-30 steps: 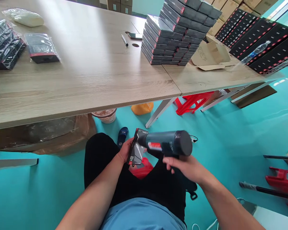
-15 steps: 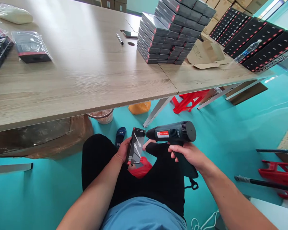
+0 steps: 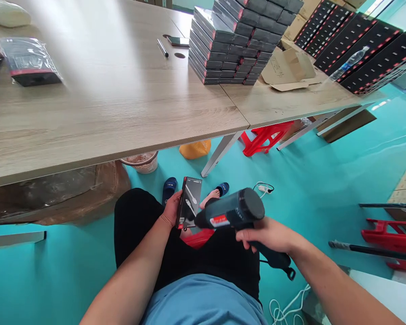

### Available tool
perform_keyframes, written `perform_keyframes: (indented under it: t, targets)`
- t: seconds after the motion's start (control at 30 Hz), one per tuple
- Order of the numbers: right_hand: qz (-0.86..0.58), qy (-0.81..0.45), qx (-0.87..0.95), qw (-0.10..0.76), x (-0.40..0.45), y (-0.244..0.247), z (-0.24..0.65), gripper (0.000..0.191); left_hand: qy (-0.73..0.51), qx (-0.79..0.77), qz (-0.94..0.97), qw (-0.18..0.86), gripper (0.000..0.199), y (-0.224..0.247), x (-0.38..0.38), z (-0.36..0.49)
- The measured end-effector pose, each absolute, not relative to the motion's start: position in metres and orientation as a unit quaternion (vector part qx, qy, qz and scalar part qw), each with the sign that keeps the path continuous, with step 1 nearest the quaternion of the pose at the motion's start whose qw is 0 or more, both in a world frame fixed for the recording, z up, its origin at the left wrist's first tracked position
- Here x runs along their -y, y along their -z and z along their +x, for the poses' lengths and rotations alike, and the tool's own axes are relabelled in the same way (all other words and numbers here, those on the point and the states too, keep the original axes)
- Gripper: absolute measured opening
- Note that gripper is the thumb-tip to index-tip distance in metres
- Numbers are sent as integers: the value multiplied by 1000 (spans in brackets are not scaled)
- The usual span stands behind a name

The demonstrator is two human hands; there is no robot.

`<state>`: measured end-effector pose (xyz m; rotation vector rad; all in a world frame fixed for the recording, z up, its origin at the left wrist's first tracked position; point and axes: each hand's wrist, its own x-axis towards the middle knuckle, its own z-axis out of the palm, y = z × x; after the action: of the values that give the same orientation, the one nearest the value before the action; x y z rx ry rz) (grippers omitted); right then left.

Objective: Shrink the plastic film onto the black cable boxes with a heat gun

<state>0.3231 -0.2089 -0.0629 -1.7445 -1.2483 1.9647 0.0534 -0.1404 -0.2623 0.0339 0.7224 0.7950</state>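
Above the lap, my left hand [image 3: 172,208] is closed round the left edge of a slim black box [image 3: 191,197] with white cables pictured on its front. My right hand [image 3: 262,235] grips the handle of a dark heat gun [image 3: 232,210] with a red label. The gun's nozzle points left, at the lower right part of the box; whether they touch I cannot tell. On the table [image 3: 122,113] stands a tall stack of similar dark boxes [image 3: 230,49]. A film-wrapped box [image 3: 32,63] lies at the table's left.
A pen [image 3: 163,48] and a phone [image 3: 178,41] lie left of the stack, opened cardboard [image 3: 287,67] right of it. Below are a bin [image 3: 144,163], a table leg [image 3: 221,155] and a red stool [image 3: 265,137]. White cords [image 3: 284,311] lie at the lower right.
The heat gun has tilted and moved down and left, its nozzle dropping from the box's upper right to its lower right. The box shifted slightly in view. The camera view shifted a little.
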Motion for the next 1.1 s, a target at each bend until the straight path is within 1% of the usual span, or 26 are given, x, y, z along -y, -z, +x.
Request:
perform_keyframes:
  t: [0.03, 0.07, 0.17, 0.2, 0.23, 0.33, 0.37, 0.5, 0.57, 0.63, 0.67, 0.73, 0.8, 0.87, 0.97, 1.03, 1.1]
  targets:
    - [-590, -681, 420, 107, 215, 65, 323, 23, -382, -339, 14, 860, 52, 262, 139, 53]
    - [-590, -684, 413, 119, 220, 67, 322, 24, -390, -336, 12, 857, 54, 261, 138, 53]
    - [-614, -653, 387, 217, 226, 72, 321, 28, -409, -341, 5, 846, 55, 261, 135, 53]
    - [-623, -640, 384, 235, 227, 73, 321, 29, -412, -341, 4, 845, 55, 261, 135, 52]
    - [-627, -635, 385, 234, 227, 74, 321, 28, -412, -338, 3, 846, 56, 261, 134, 52]
    - [-602, -673, 393, 176, 229, 75, 321, 25, -410, -327, 8, 851, 58, 260, 133, 51]
    - [-590, -683, 396, 170, 229, 76, 319, 25, -411, -325, 10, 852, 59, 260, 133, 52]
    - [-604, -644, 415, 220, 229, 79, 314, 26, -421, -322, 7, 848, 59, 258, 135, 53]
    - [-611, -648, 414, 190, 229, 80, 315, 25, -420, -321, 1, 849, 58, 258, 136, 51]
    - [-593, -682, 403, 142, 232, 80, 319, 25, -419, -319, 2, 850, 58, 258, 137, 49]
    - [-582, -698, 395, 132, 234, 81, 320, 26, -422, -320, 3, 848, 59, 260, 136, 49]
    - [-577, -706, 377, 160, 237, 81, 323, 30, -440, -335, -1, 833, 59, 263, 134, 48]
    - [-602, -681, 353, 223, 240, 82, 323, 35, -464, -377, -29, 801, 57, 269, 131, 48]
    - [-625, -657, 327, 266, 242, 83, 321, 40, -491, -425, -77, 756, 53, 275, 128, 48]
    - [-597, -685, 322, 267, 246, 85, 314, 42, -522, -446, -132, 715, 51, 284, 123, 47]
    - [-567, -699, 343, 270, 247, 87, 308, 40, -530, -424, -147, 719, 52, 287, 121, 46]
    - [-573, -675, 362, 292, 246, 91, 304, 37, -533, -401, -162, 727, 52, 289, 121, 45]
